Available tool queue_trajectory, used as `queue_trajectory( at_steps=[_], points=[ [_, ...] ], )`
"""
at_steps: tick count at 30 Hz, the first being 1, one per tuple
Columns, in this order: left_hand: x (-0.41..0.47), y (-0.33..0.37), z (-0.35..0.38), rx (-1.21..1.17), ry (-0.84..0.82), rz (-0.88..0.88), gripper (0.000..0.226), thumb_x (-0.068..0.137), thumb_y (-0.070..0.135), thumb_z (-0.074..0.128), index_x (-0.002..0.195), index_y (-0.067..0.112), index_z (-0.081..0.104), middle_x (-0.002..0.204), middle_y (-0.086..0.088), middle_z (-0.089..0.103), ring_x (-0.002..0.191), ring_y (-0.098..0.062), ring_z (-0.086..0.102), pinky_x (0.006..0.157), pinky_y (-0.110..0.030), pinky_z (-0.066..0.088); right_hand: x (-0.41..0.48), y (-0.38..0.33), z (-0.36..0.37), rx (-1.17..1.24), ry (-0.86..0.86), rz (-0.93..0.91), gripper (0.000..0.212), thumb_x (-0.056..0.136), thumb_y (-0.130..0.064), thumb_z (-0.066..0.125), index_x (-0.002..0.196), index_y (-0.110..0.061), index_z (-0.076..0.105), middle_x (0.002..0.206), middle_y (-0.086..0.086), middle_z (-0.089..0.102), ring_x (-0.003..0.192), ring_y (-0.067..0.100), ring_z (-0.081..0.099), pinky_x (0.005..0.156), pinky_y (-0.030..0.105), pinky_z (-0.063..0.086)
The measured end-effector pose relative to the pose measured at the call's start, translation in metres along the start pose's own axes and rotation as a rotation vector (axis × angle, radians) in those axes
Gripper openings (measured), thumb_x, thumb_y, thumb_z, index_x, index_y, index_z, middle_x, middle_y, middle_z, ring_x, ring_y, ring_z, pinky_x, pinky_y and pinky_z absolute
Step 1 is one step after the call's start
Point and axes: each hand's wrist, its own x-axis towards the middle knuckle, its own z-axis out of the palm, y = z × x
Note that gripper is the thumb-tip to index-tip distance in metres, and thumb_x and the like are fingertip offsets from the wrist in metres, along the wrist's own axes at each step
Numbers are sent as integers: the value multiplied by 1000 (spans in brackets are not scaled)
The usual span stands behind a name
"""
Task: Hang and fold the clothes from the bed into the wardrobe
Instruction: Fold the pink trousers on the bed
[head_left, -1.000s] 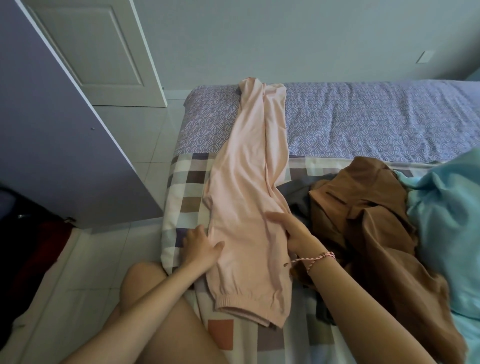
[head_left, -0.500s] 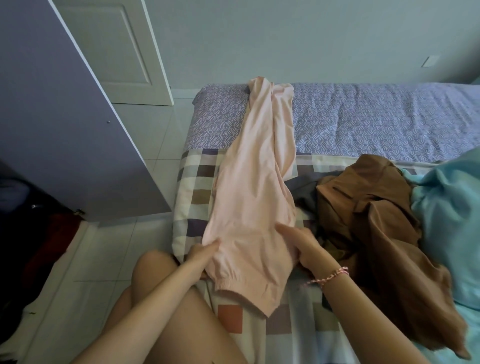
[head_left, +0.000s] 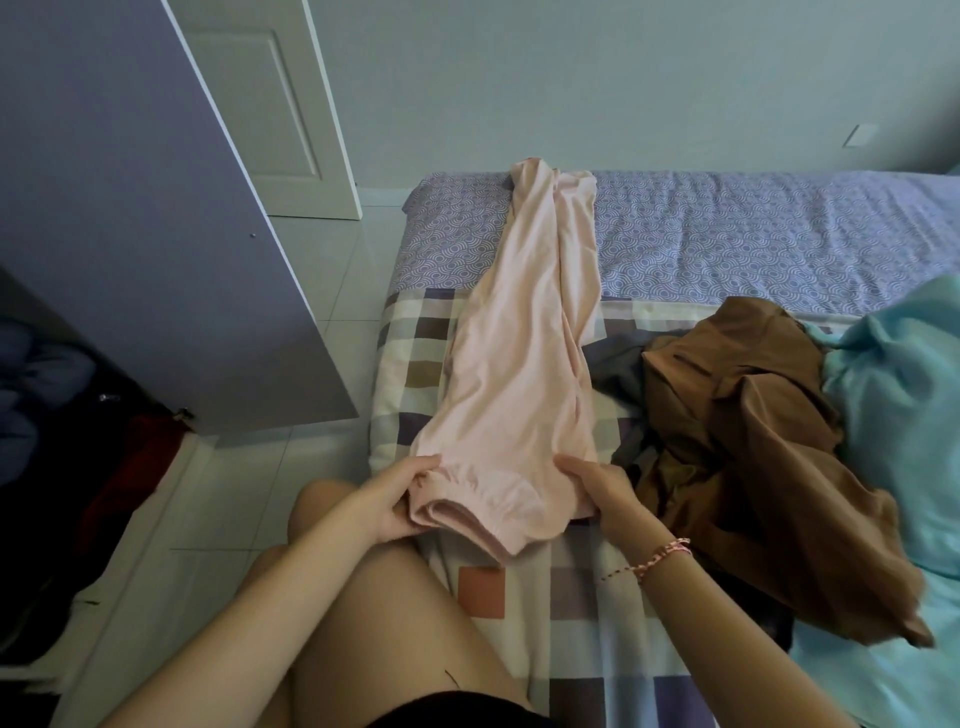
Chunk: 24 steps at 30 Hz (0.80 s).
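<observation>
A pair of pale pink trousers (head_left: 524, 364) lies stretched lengthwise along the bed (head_left: 753, 239), folded leg on leg, cuffed hems nearest me. My left hand (head_left: 397, 501) grips the left side of the cuffs, thumb on top. At the right side of the same end, my right hand (head_left: 597, 486) pinches the fabric; a pink braided bracelet circles its wrist. The hem end is lifted slightly off the checked blanket (head_left: 410, 358).
A brown garment (head_left: 753, 431) lies crumpled to the right, over a grey one (head_left: 615, 364), with a turquoise cloth (head_left: 904, 395) beyond. The open wardrobe door (head_left: 156, 218) stands left, dark clothes inside. My bare knee (head_left: 322, 499) is against the bed edge; white tiled floor lies between.
Both hands slid down the trousers toward me to the cuffs and took hold of them. The hem end has bunched and risen from the blanket.
</observation>
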Motion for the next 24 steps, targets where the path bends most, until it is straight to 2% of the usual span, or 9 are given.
queue_trajectory(
  at_steps=[3, 5, 8, 12, 15, 17, 19, 21, 24],
  points=[
    [-12, -17, 5, -15, -106, -13, 29, 82, 29, 66, 101, 7, 59, 97, -15, 65, 91, -30, 59, 77, -42, 47, -7, 2, 13, -62, 110, -72, 40, 81, -20, 67, 114, 0, 56, 111, 16, 59, 95, 31, 55, 87, 42, 51],
    [-16, -28, 12, -36, -111, 37, 36, 79, 17, 70, 109, 2, 57, 95, -16, 66, 91, -30, 61, 81, -45, 49, -9, 0, 14, -8, 114, -49, 38, 82, -17, 65, 115, 0, 54, 110, 15, 58, 99, 33, 54, 89, 44, 51],
    [-20, -31, 8, 33, 59, 172, 39, 73, 0, 69, 110, -2, 57, 79, -12, 65, 75, -24, 60, 64, -35, 53, -14, -5, 10, 132, -38, 69, 37, 82, -15, 67, 114, -1, 52, 110, 16, 60, 105, 33, 58, 86, 42, 52],
    [-39, -9, -43, 45, 114, 269, 31, 49, 6, 76, 76, 2, 61, 53, -7, 64, 47, -19, 62, 41, -22, 50, -22, -7, 19, 229, -405, 131, 41, 84, -22, 66, 118, -2, 53, 111, 15, 60, 103, 30, 58, 95, 43, 49],
    [-46, -1, -87, 55, 158, 196, 7, 78, -2, 62, 83, -2, 58, 69, -14, 60, 49, -19, 61, 38, -21, 49, -20, -9, 45, 384, -484, 178, 38, 82, -26, 69, 111, -5, 57, 106, 15, 58, 98, 28, 57, 92, 39, 49],
    [-41, -2, -100, -24, 148, 149, 5, 85, -2, 56, 90, -1, 57, 70, -14, 63, 59, -23, 63, 41, -24, 52, -17, -13, 63, 393, -480, 170, 30, 82, -31, 68, 101, -10, 60, 91, 10, 59, 81, 21, 57, 74, 29, 50],
    [-35, -5, -104, -200, 152, 181, 7, 86, 2, 59, 93, 0, 58, 67, -12, 68, 63, -22, 66, 48, -28, 55, -12, -16, 81, 324, -487, 152, 24, 84, -35, 64, 90, -13, 57, 65, 2, 53, 59, 13, 45, 55, 22, 37],
    [-25, -14, -100, -295, 179, 218, 18, 82, 8, 66, 98, 3, 59, 83, -13, 68, 77, -23, 63, 66, -36, 55, -6, -18, 94, 231, -473, 131, 27, 86, -37, 62, 85, -11, 54, 51, 0, 47, 52, 12, 39, 51, 22, 31],
    [-12, -31, -82, -153, 392, 311, 42, 60, 10, 84, 96, 4, 62, 101, -14, 66, 89, -26, 63, 85, -41, 52, 1, -20, 104, 89, -403, 89, 46, 82, -41, 68, 103, -3, 55, 72, 10, 57, 60, 20, 54, 51, 28, 44]
  ],
)
